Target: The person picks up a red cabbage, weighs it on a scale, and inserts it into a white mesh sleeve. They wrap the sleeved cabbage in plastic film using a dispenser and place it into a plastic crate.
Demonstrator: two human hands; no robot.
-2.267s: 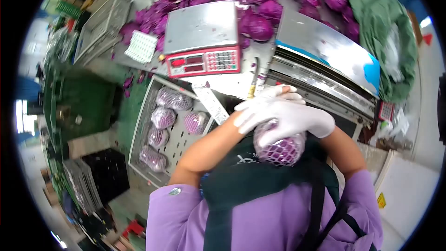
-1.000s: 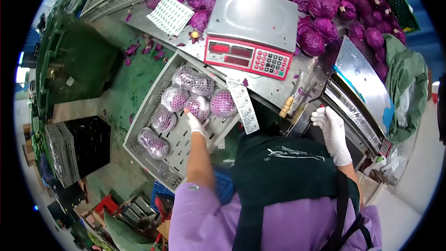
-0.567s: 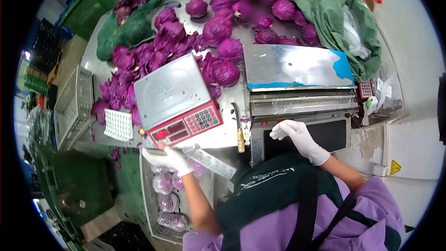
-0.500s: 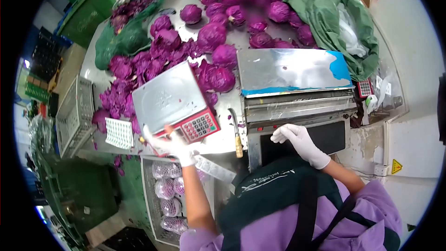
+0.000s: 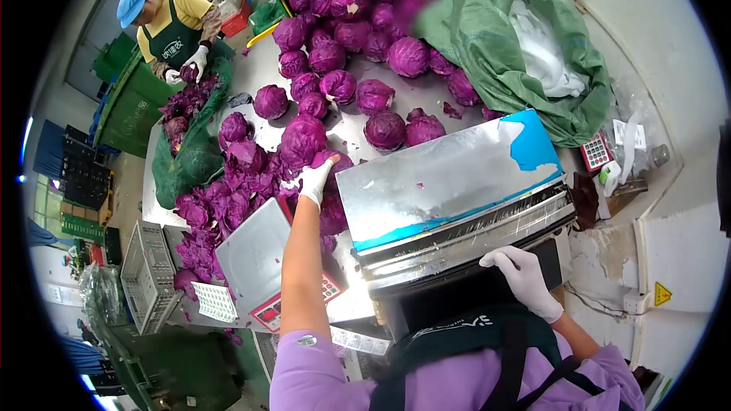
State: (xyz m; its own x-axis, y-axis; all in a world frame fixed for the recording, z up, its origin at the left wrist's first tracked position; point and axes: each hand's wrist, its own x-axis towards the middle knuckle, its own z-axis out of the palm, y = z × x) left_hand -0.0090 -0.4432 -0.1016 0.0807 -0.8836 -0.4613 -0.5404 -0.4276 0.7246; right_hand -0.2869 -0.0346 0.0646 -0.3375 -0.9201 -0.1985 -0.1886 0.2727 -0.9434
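Cabbage: 1 at the left hand, against its 2-to-3 o'clock side, on the table between scale and wrapper. Left grip: thumb and fingers spread over it, fingertips partly hidden; can't tell if it's grasping.

Right hand: released, fingers loosely bent, at wrapper's 5 o'clock, near its dark plate. Gloves on both hands, white.

Counts, clock taken from left hand, 12 = top of head view:
- Heap: 12 to 1 o'clock, at least 20 whole heads; overlap plus a blurred patch, so no exact number.
- Loose leaves: 1 pile, 9 o'clock, uncountable.
- Net: 1, green, 9 o'clock, past the leaves.
- Scale: 1, 7 o'clock, red keypad partly behind the forearm.
- Wrapper: 1, 3 o'clock, metal cover with blue film along its edge.
- Bag: 1, green, 2 o'clock, white plastic inside.

Off the scale: 1 sticker sheet at 7 o'clock, 1 label strip at 4, 1 grey crate at 9, 1 green bin at 7.

Co-worker: 1, between 10 and 11 o'clock from left hand, 2 white-gloved hands together at a purple piece, beside a second green bin.
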